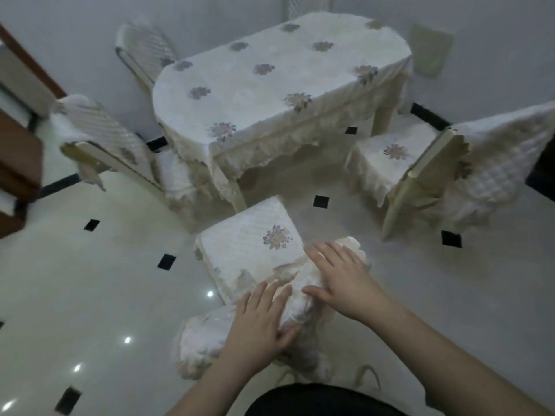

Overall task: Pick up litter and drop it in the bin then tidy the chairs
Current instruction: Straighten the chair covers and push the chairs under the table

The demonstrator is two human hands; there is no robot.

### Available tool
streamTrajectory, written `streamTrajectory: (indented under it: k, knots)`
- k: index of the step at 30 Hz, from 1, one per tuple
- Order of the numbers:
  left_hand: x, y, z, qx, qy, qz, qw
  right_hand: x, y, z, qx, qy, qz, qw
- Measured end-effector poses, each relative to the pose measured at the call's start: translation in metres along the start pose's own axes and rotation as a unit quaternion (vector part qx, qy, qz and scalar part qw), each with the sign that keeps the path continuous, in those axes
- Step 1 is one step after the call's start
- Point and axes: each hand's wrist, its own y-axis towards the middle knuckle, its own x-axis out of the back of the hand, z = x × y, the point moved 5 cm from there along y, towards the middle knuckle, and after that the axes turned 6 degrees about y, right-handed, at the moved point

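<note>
A chair with a cream floral seat cover (252, 235) stands right in front of me, its seat pointing at the table (279, 85). My left hand (258, 322) and my right hand (342, 277) both lie on the top of its white-covered backrest (300, 304), fingers spread and mostly straight, thumbs against the cloth. No litter and no bin are in view.
Two covered chairs stand at the table's left (102, 136) (147, 46), one at the right (435, 166) angled away from it. A brown cabinet (18, 145) is at the far left. White floor tiles with black insets (90, 280) surround the furniture.
</note>
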Motion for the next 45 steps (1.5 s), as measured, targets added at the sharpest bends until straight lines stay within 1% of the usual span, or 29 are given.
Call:
streamTrajectory:
  k: [4, 7, 8, 11, 13, 15, 17, 19, 23, 27, 32, 36, 39, 42, 45]
  knots:
    - [-0.005, -0.001, -0.006, 0.083, 0.006, 0.004, 0.997, -0.002, 0.012, -0.012, 0.067, 0.018, 0.077, 0.995]
    - [0.000, 0.000, -0.007, 0.118, 0.007, -0.024, 0.993, -0.018, 0.015, -0.017, 0.123, 0.015, 0.154, 0.980]
    - [0.001, 0.000, -0.007, 0.125, 0.007, -0.028, 0.992, -0.025, 0.015, -0.018, 0.148, -0.001, 0.163, 0.975]
    - [0.002, -0.005, -0.005, 0.146, 0.006, -0.036, 0.989, -0.037, 0.023, -0.026, 0.201, -0.033, 0.130, 0.970]
    - [-0.001, -0.014, -0.002, 0.171, -0.001, -0.031, 0.985, -0.035, 0.035, -0.032, 0.191, -0.035, 0.111, 0.975]
    - [-0.007, -0.030, 0.007, 0.215, -0.025, -0.035, 0.976, -0.032, 0.045, -0.035, 0.178, -0.055, 0.108, 0.977]
    - [-0.013, -0.047, 0.020, 0.254, -0.053, -0.056, 0.964, -0.032, 0.051, -0.034, 0.189, -0.071, 0.101, 0.974]
    - [-0.016, -0.058, 0.030, 0.275, -0.066, -0.081, 0.956, -0.034, 0.053, -0.034, 0.201, -0.078, 0.093, 0.972]
    - [-0.019, -0.054, 0.045, 0.290, -0.094, -0.071, 0.950, -0.033, 0.058, -0.036, 0.214, -0.076, 0.075, 0.971]
    - [-0.018, -0.055, 0.067, 0.316, -0.088, -0.030, 0.944, -0.030, 0.059, -0.033, 0.213, -0.073, 0.083, 0.971]
    - [-0.018, -0.049, 0.078, 0.311, -0.052, 0.024, 0.949, -0.030, 0.060, -0.033, 0.202, -0.071, 0.103, 0.971]
    - [-0.018, -0.042, 0.082, 0.290, -0.064, 0.044, 0.954, -0.029, 0.061, -0.033, 0.174, -0.116, 0.128, 0.969]
    - [-0.018, -0.041, 0.084, 0.270, -0.079, 0.040, 0.959, -0.034, 0.064, -0.034, 0.163, -0.154, 0.126, 0.966]
    - [-0.021, -0.043, 0.087, 0.252, -0.069, 0.013, 0.965, -0.037, 0.066, -0.037, 0.158, -0.157, 0.125, 0.967]
    - [-0.022, -0.044, 0.086, 0.256, -0.059, 0.010, 0.965, -0.036, 0.066, -0.036, 0.176, -0.165, 0.121, 0.963]
